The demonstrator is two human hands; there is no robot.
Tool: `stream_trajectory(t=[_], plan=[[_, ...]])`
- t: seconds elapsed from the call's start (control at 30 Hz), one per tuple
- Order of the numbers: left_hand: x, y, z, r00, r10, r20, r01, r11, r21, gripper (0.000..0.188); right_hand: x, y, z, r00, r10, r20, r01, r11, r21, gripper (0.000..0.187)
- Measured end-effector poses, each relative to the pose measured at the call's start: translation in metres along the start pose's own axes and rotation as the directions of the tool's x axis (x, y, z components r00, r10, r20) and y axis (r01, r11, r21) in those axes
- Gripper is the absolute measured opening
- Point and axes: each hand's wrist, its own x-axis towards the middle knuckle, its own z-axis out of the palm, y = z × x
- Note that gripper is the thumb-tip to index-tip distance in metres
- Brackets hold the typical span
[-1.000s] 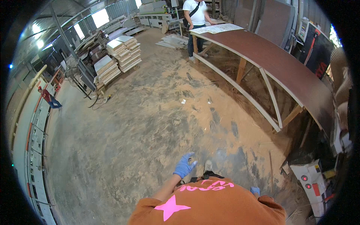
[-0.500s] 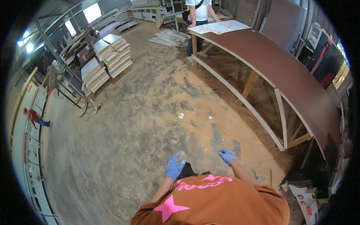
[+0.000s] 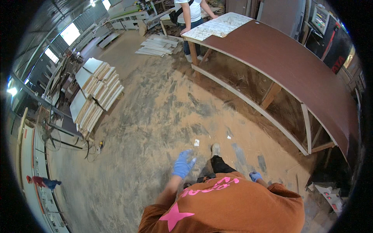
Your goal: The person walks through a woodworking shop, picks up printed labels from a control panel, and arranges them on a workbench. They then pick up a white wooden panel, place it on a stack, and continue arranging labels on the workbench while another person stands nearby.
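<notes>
My left hand (image 3: 183, 164), in a blue glove, hangs in front of me over the dusty floor (image 3: 155, 128). It is open, thumb and fingers apart, and holds nothing. On the right, close to my brown shirt (image 3: 233, 202), my right hand (image 3: 255, 176) shows only in part; it too wears a blue glove. Its fingers are too foreshortened to read, and no object shows in it. One shoe (image 3: 215, 149) of mine is stretched forward between the hands. Neither hand touches the long brown-topped table (image 3: 279, 50) at the right.
A person in a white shirt (image 3: 190, 11) leans on the table's far end, beside a pale stained sheet (image 3: 221, 26). Stacked boards (image 3: 97, 93) stand at left, with loose planks (image 3: 157, 44) farther back. Another person (image 3: 43, 182) is by the long machine at far left. Paper scraps (image 3: 197, 142) lie ahead.
The view has shifted as I walk, and my foot has come forward. My left hand has opened out; my right hand has swung back toward my body.
</notes>
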Motion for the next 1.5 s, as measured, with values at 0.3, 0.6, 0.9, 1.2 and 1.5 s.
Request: stream_trajectory(t=[0.3, 0.6, 0.9, 1.2, 1.5], plan=[[0.243, 0.009, -0.046, 0.999, -0.042, 0.032, 0.042, 0.999, 0.023, 0.048, 0.204, -0.229, -0.093, 0.978, -0.05, -0.203, 0.078, 0.988, 0.133, 0.034], [0.446, -0.07, -0.109, 0.971, -0.237, -0.021, 0.235, 0.97, -0.053, 0.052, 0.291, -0.638, -0.158, 0.774, -0.583, -0.249, 0.615, 0.785, 0.075, 0.039], [0.693, -0.175, -0.22, 0.981, -0.169, 0.1, 0.18, 0.977, -0.112, 0.056, 0.364, -0.896, -0.211, 0.765, -0.464, -0.447, 0.621, 0.715, 0.321, 0.037], [0.934, -0.082, -0.248, 0.976, 0.062, 0.21, -0.095, 0.984, 0.149, 0.047, 0.48, -1.034, -0.379, 0.568, -0.377, -0.731, 0.461, 0.882, -0.097, 0.046], [1.11, -0.086, -0.208, 0.98, 0.003, 0.197, -0.021, 0.996, 0.088, 0.046, 0.666, -1.16, -0.506, 0.701, -0.245, -0.669, 0.168, 0.969, -0.179, 0.055]])
